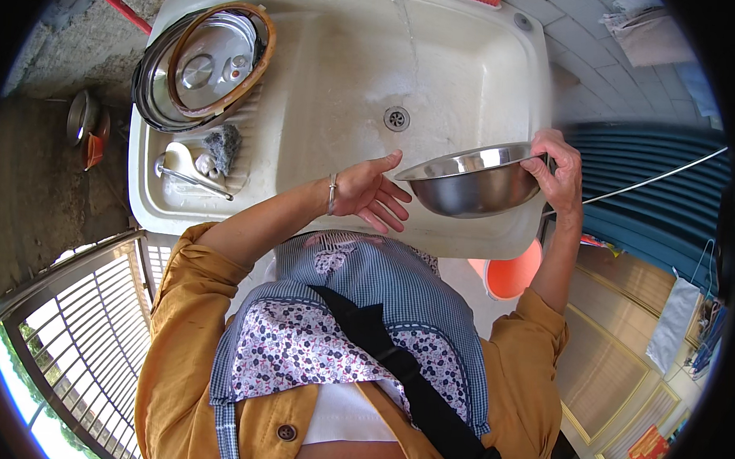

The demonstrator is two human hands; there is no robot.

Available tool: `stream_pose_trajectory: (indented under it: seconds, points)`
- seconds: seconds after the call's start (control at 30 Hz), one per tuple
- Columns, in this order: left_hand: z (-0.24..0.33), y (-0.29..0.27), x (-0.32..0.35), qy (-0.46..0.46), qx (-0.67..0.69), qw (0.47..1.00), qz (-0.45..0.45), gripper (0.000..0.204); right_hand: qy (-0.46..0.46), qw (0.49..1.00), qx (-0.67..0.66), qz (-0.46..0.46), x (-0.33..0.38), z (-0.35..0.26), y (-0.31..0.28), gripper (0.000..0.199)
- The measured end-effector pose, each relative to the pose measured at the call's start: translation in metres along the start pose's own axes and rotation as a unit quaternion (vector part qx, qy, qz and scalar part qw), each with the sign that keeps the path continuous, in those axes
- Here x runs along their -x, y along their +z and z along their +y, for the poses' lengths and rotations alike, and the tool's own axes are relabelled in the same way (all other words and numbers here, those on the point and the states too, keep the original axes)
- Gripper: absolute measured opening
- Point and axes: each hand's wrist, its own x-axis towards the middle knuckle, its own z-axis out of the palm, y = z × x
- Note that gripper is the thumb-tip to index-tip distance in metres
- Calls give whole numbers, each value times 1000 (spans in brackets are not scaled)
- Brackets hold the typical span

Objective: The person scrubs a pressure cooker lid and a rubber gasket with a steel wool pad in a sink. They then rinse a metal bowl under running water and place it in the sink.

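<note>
head view: two hands (466,184), one steel bowl (470,182), perhaps three stacked pans (158,93).

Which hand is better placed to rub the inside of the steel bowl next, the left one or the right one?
Probably the left hand. It is open and free, beside the steel bowl. The right hand grips the far rim and holds the bowl over the sink.

A thin stream of water (407,28) falls from the tap into the cream plastic sink (340,83), near the round metal drain (396,118). On the ribbed drainboard sit stacked steel pans under a round steel lid (211,58), with a grey steel-wool scrubber (222,146) beside them. An orange plastic bucket (512,275) stands below the sink.
</note>
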Motion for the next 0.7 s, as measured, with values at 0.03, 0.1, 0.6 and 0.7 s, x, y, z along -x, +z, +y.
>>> stream_pose_trajectory:
  seconds: [0.03,0.1,0.6,0.7]
  points:
    - [4,-6,2,-8,-31,999,23,80,2,1000,4,0,2,0,-1,29]
    - [12,-14,2,34,-90,989,115,65,7,1000,15,1,5,1,-1,29]
    - [90,-42,-18,578,-111,672,450,59,33,999,34,-9,13,4,9,29]
    - [160,-43,-1,662,-137,586,446,74,33,999,37,-8,13,3,7,29]
